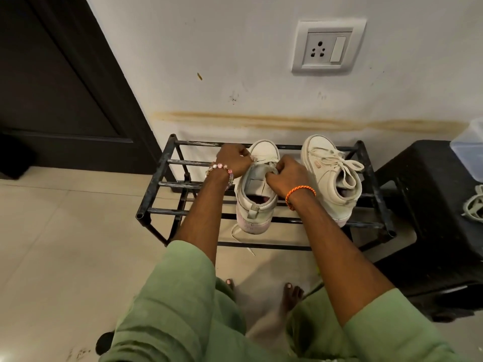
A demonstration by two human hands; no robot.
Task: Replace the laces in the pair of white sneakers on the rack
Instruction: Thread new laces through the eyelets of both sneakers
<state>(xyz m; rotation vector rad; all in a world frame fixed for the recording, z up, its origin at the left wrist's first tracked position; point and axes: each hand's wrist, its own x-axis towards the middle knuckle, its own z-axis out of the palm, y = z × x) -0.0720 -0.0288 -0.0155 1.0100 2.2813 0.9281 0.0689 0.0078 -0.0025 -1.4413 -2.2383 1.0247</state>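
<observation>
A person in green sleeves bends over a black metal shoe rack (162,176) set against a scuffed white wall, working on a pair of white sneakers that sit side by side on its top bars. In the head camera's view, the left sneaker (257,202) has its tongue bare and most eyelets empty, while the right sneaker (329,176) remains fully laced and tied in a bow. The left hand (234,160), a beaded bracelet at its wrist, is curled at the shoe's upper left edge and pinches what looks like a lace end; the right hand (288,176), an orange thread at its wrist, is curled over the tongue's right side, fingers closed on the shoe's edge or a lace, which cannot be told apart here. A loose lace (239,236) dangles below the heel toward the tiled floor. To do this step well, the eyelet row likely needs steadying with one hand while the other draws the lace evenly, without twisting. More laces (474,205) lie on a black stool (431,205) at right.
</observation>
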